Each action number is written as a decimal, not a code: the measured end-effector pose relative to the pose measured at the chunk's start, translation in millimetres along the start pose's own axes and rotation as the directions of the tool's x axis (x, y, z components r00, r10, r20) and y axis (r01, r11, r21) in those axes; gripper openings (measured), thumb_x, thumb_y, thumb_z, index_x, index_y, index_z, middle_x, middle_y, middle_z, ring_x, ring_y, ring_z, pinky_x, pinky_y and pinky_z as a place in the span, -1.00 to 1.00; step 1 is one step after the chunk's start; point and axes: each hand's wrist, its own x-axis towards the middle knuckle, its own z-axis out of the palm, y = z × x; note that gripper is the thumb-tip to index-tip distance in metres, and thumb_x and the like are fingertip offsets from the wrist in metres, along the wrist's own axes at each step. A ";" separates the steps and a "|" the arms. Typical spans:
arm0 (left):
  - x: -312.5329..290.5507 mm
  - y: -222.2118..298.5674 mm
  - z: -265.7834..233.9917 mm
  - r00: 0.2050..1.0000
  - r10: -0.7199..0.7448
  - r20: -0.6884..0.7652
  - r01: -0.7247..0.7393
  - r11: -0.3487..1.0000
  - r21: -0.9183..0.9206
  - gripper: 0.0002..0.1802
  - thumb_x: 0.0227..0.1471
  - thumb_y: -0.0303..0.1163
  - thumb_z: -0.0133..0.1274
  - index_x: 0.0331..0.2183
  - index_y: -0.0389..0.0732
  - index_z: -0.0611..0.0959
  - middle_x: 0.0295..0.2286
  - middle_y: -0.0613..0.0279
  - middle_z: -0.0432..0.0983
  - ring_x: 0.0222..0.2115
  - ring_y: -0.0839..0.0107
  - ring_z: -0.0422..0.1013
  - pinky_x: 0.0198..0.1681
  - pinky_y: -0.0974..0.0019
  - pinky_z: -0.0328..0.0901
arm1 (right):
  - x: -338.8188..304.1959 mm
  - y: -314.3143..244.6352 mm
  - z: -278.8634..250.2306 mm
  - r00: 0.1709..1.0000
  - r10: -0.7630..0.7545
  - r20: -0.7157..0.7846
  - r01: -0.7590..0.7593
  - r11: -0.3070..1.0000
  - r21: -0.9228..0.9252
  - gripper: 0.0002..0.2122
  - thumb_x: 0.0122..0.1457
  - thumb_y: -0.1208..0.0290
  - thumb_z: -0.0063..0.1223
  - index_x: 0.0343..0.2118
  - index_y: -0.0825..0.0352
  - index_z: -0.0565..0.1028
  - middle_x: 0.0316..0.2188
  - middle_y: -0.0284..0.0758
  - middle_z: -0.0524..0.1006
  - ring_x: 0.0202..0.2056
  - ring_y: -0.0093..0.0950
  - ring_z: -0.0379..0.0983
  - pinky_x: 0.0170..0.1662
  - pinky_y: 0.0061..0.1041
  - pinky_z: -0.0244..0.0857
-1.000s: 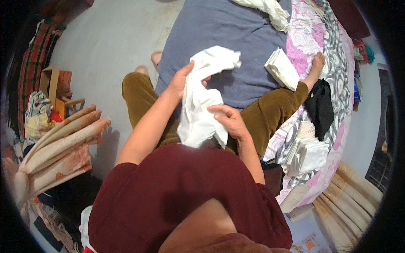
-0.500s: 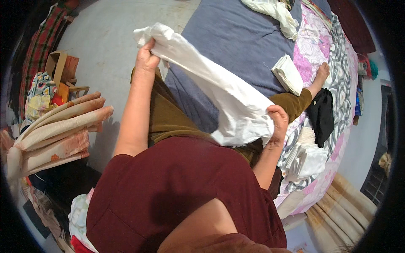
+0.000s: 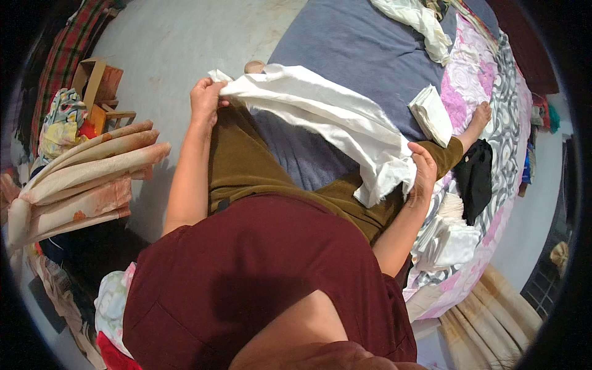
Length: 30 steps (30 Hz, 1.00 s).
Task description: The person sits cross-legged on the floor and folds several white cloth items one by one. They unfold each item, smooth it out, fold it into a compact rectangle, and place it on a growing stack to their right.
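A long white cloth [image 3: 327, 105] with frayed edges hangs stretched between my two hands, above my lap and the grey-blue bedspread [image 3: 357, 49]. My left hand [image 3: 206, 102] is closed on its left end, thumb and fingers pinching a corner. At the other end my right hand [image 3: 422, 172] grips the gathered edge beside my right knee. The cloth sags in folds, with one loose part drooping toward my trousers [image 3: 246, 160]. Just beyond my right hand lies a folded white cloth [image 3: 431, 116] on the bed.
To the right are a stack of folded white cloths [image 3: 453, 243], a crumpled black cloth [image 3: 475, 179] and a pink floral sheet [image 3: 472, 68]. A cream garment [image 3: 416, 24] lies at the far end. On the left hang beige curtains [image 3: 92, 179] near a small wooden stool [image 3: 111, 117].
My left hand has come down and slightly left; my right hand has shifted slightly right. The white cloth is lower and spread wider between them.
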 end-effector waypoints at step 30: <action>33.3 32.5 101.4 0.898 0.070 0.434 -0.009 0.990 -0.141 -0.69 -0.03 -0.62 0.09 -0.16 -0.26 0.61 -0.27 0.22 0.54 -0.28 0.44 0.45 -0.12 0.39 0.36 | -16.4 -29.1 35.2 0.933 -0.258 0.253 0.339 0.381 -0.860 -0.37 -0.33 0.39 0.37 -0.05 0.38 0.46 -0.10 -0.17 0.44 -0.09 -0.23 0.42 0.00 -0.38 0.28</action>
